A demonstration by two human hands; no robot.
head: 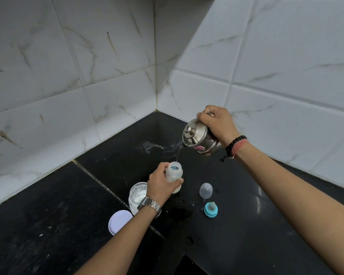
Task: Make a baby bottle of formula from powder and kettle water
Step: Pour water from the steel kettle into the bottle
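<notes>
— Progress? 
— Midway: right hand gripping tilted steel kettle, pouring into translucent plastic baby bottle, left hand clasping it on black surface. 
— Powder? 
— Possibly in already. Teal teat ring, clear cap waiting.

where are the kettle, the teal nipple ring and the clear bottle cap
kettle (201,138), head view, on its steel side
teal nipple ring (210,210), head view, on the ring's top
clear bottle cap (206,190), head view, on its dome

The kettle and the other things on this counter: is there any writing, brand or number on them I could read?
Kettle: pink-red sticker with print, too blurred to read.
Baby bottle: faint markings, too small to read.
Watch: face turned away.
Powder jar: no label visible.
</notes>
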